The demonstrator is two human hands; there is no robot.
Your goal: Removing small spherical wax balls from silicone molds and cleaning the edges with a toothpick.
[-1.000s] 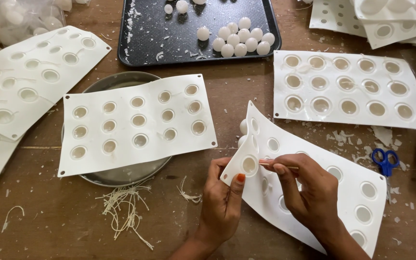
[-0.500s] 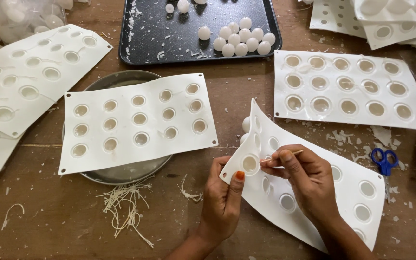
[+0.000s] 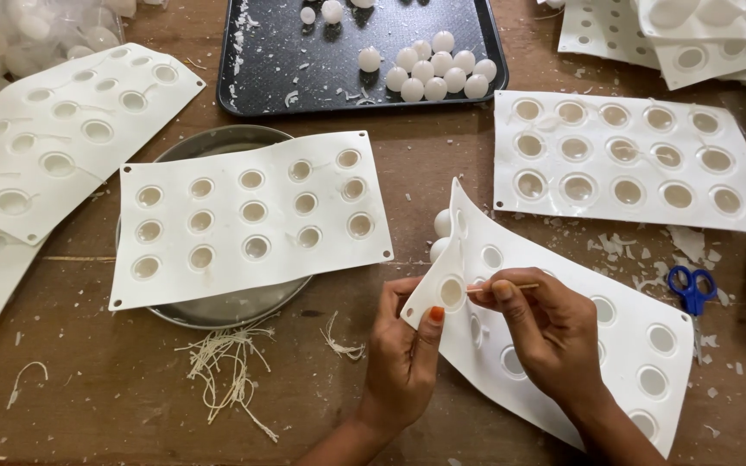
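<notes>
2 hands on a white mould sheet, left hand pinching its corner, right hand clamped on a thin stick

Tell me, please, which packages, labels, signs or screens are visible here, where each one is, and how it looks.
No labels, signs or screens are visible.
Clear plastic bag: top left corner of the table, crumpled, with whitish round pieces inside; the only thing like a package.
</notes>
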